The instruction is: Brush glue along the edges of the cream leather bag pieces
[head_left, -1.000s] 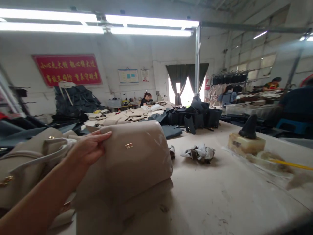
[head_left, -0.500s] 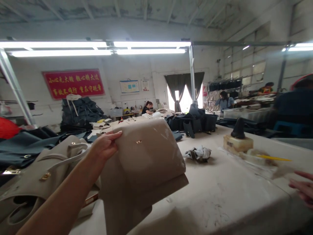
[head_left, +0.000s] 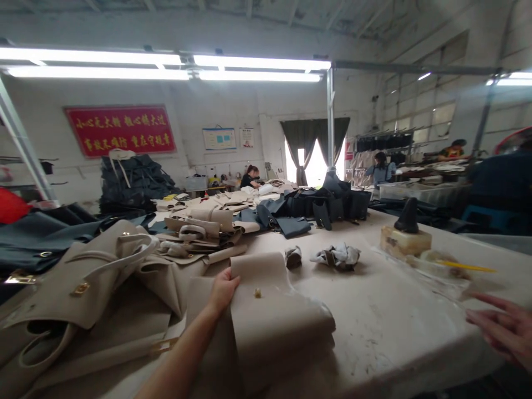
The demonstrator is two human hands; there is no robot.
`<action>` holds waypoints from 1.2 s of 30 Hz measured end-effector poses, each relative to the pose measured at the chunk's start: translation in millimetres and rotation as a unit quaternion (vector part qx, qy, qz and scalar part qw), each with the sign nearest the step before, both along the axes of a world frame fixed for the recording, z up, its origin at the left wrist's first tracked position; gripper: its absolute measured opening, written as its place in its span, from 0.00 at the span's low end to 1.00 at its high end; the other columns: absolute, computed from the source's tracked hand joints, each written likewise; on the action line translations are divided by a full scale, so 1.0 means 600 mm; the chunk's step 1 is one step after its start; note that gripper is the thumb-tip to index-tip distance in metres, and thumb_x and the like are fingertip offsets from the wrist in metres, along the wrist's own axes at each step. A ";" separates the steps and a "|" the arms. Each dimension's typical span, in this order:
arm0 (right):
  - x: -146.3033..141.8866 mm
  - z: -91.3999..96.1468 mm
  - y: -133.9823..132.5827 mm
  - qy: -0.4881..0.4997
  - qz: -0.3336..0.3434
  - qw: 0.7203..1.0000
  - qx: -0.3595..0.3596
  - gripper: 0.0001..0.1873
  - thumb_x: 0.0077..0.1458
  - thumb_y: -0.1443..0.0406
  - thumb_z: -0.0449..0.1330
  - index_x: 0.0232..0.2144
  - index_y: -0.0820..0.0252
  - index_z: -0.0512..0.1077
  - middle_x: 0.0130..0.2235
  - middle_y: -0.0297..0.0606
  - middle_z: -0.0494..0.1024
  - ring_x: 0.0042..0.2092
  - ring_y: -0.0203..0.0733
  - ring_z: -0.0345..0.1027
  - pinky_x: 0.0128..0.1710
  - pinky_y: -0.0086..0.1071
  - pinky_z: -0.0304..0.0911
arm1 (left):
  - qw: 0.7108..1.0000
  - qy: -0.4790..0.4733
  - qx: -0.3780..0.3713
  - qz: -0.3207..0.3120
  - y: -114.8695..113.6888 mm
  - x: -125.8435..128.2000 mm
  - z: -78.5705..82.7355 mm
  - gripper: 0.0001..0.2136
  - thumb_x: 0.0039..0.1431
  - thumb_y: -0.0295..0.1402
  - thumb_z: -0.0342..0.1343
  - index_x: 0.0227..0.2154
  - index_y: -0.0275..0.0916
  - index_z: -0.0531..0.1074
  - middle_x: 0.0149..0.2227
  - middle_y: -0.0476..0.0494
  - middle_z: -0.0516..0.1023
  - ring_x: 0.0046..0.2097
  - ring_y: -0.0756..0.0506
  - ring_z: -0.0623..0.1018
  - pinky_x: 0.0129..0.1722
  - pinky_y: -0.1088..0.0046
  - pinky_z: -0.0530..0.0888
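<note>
My left hand [head_left: 223, 287] is closed on the left edge of a beige leather bag piece [head_left: 276, 327], whose upper part curves over. A small gold-coloured clasp [head_left: 257, 293] sits on that piece. At the right edge of the head view is my right hand [head_left: 505, 327], its fingers stretched out and apart with nothing in them. It is nearest the table's right side, below a yellow stick-like tool [head_left: 467, 266]. Left of my left forearm lie beige handbags [head_left: 103, 277] with handles and gold fittings.
A block with a dark cone [head_left: 406, 219] stands at the right of the table [head_left: 374, 310]. Two crumpled bundles [head_left: 337, 256] lie mid-table. Beige pieces [head_left: 199, 227] and dark bags [head_left: 328, 202] are piled behind. Several people sit farther back.
My left hand has lowered the beige bag piece toward the table and moved right, uncovering the beige pile and a small bundle behind. My right hand has come further into view.
</note>
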State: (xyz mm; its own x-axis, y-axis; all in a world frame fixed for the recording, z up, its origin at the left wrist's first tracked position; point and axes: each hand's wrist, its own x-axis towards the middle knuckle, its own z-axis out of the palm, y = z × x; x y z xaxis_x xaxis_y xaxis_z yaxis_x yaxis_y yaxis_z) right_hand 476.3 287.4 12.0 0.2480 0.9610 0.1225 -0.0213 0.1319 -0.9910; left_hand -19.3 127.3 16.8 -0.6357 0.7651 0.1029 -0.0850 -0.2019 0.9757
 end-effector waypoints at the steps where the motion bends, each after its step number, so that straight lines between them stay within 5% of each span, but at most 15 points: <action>1: -0.014 0.007 0.001 -0.018 0.019 0.999 -0.019 0.24 0.16 0.63 0.70 0.26 0.49 0.76 0.22 0.47 0.73 0.19 0.41 0.61 0.14 0.33 0.55 | 0.999 0.041 0.002 0.013 0.000 -0.007 -0.012 0.12 0.37 0.19 0.59 0.28 0.36 0.75 0.26 0.47 0.79 0.31 0.44 0.77 0.31 0.72 0.72; 3: -0.047 0.022 0.005 -0.063 0.054 0.996 -0.029 0.26 0.15 0.60 0.70 0.28 0.49 0.75 0.25 0.46 0.74 0.22 0.44 0.64 0.16 0.35 0.58 | 0.990 0.130 -0.011 0.053 0.000 -0.022 -0.035 0.11 0.37 0.20 0.59 0.28 0.37 0.76 0.29 0.45 0.80 0.36 0.41 0.77 0.37 0.70 0.70; 7: -0.138 0.050 0.023 -0.192 0.147 0.965 0.101 0.33 0.22 0.57 0.71 0.39 0.50 0.74 0.38 0.44 0.76 0.30 0.46 0.69 0.24 0.36 0.65 | 0.964 0.216 -0.079 0.136 -0.001 -0.039 -0.075 0.15 0.38 0.22 0.59 0.34 0.37 0.73 0.35 0.39 0.79 0.41 0.37 0.76 0.43 0.65 0.68; 11: -0.251 0.075 0.076 -0.332 0.295 0.872 0.205 0.34 0.37 0.56 0.66 0.50 0.51 0.68 0.52 0.42 0.69 0.41 0.48 0.69 0.34 0.36 0.68 | 0.937 0.251 -0.147 0.196 -0.001 -0.032 -0.088 0.22 0.45 0.23 0.56 0.47 0.35 0.65 0.42 0.35 0.76 0.44 0.39 0.76 0.44 0.66 0.69; 15: -0.378 0.088 0.160 -0.463 0.386 0.765 0.226 0.35 0.42 0.60 0.61 0.55 0.55 0.64 0.56 0.44 0.66 0.50 0.51 0.66 0.48 0.41 0.63 | 0.925 0.262 -0.193 0.197 -0.006 -0.019 -0.079 0.28 0.52 0.26 0.51 0.57 0.34 0.54 0.36 0.40 0.78 0.40 0.42 0.78 0.40 0.69 0.71; 20: -0.522 0.072 0.238 -0.521 0.436 0.700 0.221 0.35 0.36 0.68 0.64 0.52 0.55 0.69 0.59 0.43 0.63 0.59 0.51 0.55 0.58 0.41 0.49 | 0.872 0.376 -0.269 0.161 -0.011 -0.018 -0.080 0.32 0.57 0.28 0.47 0.64 0.43 0.45 0.32 0.46 0.78 0.33 0.43 0.78 0.36 0.70 0.69; 25: -0.613 0.004 0.256 -0.558 0.451 0.677 0.165 0.42 0.31 0.72 0.66 0.54 0.51 0.67 0.55 0.39 0.68 0.54 0.49 0.63 0.53 0.38 0.58 | 0.803 0.437 -0.397 0.075 -0.001 -0.024 -0.096 0.30 0.56 0.26 0.45 0.63 0.42 0.48 0.39 0.37 0.79 0.39 0.40 0.78 0.38 0.67 0.69; 29: -0.628 -0.038 0.257 -0.566 0.439 0.683 0.144 0.32 0.29 0.74 0.66 0.43 0.60 0.75 0.40 0.41 0.78 0.42 0.50 0.72 0.43 0.38 0.66 | 0.788 0.438 -0.432 0.034 0.009 -0.028 -0.098 0.33 0.54 0.24 0.45 0.64 0.38 0.46 0.40 0.34 0.79 0.42 0.38 0.78 0.40 0.66 0.70; 32: -0.616 -0.016 0.260 -0.552 0.413 0.705 0.167 0.22 0.34 0.74 0.63 0.37 0.64 0.76 0.33 0.40 0.79 0.37 0.50 0.72 0.38 0.38 0.68 | 0.787 0.426 -0.447 0.000 0.015 -0.031 -0.091 0.35 0.51 0.22 0.46 0.64 0.39 0.46 0.43 0.33 0.78 0.44 0.38 0.77 0.40 0.66 0.70; 36: -0.624 0.051 0.230 -0.521 0.403 0.713 0.241 0.24 0.45 0.69 0.58 0.47 0.63 0.71 0.41 0.43 0.76 0.42 0.47 0.70 0.42 0.37 0.66 | 0.785 0.419 -0.454 -0.027 0.021 -0.034 -0.084 0.36 0.50 0.21 0.46 0.64 0.38 0.46 0.46 0.32 0.76 0.46 0.37 0.76 0.42 0.64 0.71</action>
State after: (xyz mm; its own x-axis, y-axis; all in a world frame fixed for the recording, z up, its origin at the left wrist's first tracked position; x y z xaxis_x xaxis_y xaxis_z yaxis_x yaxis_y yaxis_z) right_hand 101.7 425.2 42.6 -0.8280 0.5233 0.2014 0.4311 0.8237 -0.3682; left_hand -39.7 140.0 -33.8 -0.6002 0.7881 -0.1362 0.6798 0.5924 0.4323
